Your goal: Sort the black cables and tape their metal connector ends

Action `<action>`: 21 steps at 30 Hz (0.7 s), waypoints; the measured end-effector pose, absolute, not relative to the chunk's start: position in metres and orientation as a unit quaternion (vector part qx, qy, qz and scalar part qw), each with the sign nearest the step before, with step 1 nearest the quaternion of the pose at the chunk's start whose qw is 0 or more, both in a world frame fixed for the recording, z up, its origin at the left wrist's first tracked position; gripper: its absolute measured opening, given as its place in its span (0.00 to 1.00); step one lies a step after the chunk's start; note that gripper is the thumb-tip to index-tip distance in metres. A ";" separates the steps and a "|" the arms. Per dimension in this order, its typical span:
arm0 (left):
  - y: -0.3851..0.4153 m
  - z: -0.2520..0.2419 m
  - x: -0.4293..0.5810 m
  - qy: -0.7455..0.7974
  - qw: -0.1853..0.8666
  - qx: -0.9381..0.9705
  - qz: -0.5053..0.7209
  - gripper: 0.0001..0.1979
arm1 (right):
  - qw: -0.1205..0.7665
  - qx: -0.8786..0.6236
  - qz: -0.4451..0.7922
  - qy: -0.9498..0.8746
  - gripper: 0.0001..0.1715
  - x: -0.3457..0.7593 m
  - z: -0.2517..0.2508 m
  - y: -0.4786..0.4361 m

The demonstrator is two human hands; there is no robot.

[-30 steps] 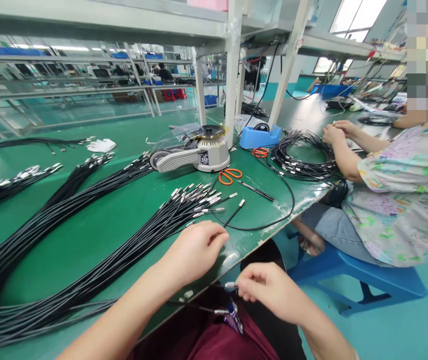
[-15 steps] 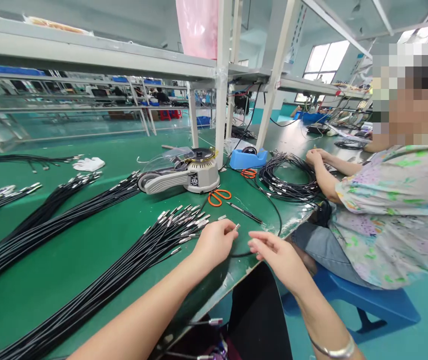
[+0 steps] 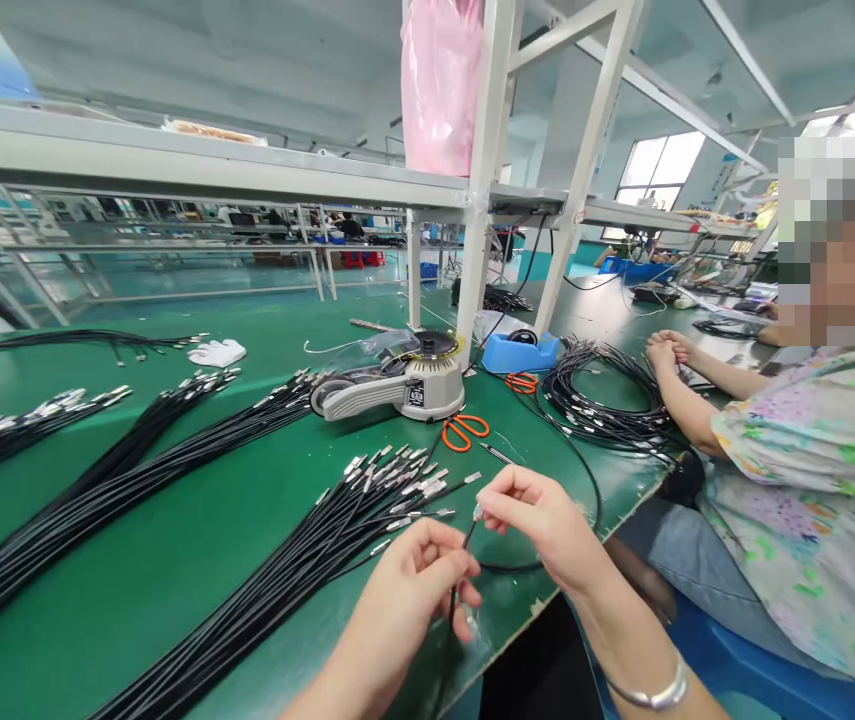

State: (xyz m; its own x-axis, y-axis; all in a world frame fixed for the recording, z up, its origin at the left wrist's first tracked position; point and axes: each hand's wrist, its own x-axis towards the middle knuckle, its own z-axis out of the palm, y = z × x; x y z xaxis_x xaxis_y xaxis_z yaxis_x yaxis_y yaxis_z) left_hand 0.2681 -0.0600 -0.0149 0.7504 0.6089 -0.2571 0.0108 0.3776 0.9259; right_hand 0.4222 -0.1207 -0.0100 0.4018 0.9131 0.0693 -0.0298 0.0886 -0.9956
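Pinching cable [image 3: 464,545]: left hand [image 3: 412,590] low, right hand [image 3: 539,520] raised.

Cable bundles [image 3: 172,520] lie left of the tape dispenser [image 3: 397,385]; scissors [image 3: 464,430] lie just before it.

Factory floor, cable assembly line. Long green workbenches [image 3: 172,560] under white metal shelf frames [image 3: 483,190], rows of the same benches running back through the hall. Bundles of black cables with metal ends [image 3: 262,590] laid out, electric tape dispenser [image 3: 397,385], a co-worker [image 3: 787,470] seated alongside.
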 end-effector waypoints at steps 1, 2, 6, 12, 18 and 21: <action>-0.061 -0.015 0.269 0.309 0.769 0.512 0.224 0.13 | 0.611 -0.553 0.393 -0.407 0.11 0.422 -0.009 -0.118; -0.061 -0.016 0.271 0.321 0.760 0.507 0.249 0.15 | 0.599 -0.547 0.410 -0.416 0.12 0.424 -0.008 -0.113; -0.055 -0.025 0.272 0.364 0.724 0.515 0.279 0.19 | 0.622 -0.545 0.450 -0.335 0.13 0.443 0.002 -0.072; -0.047 -0.042 0.262 0.398 0.680 0.516 0.336 0.23 | 0.707 -0.538 0.421 -0.181 0.10 0.455 0.010 0.036; -0.049 -0.038 0.260 0.416 0.658 0.522 0.347 0.22 | 0.728 -0.508 0.449 -0.102 0.18 0.443 0.017 0.103; -0.049 -0.038 0.259 0.419 0.650 0.527 0.353 0.21 | 0.732 -0.505 0.448 -0.093 0.15 0.442 0.017 0.112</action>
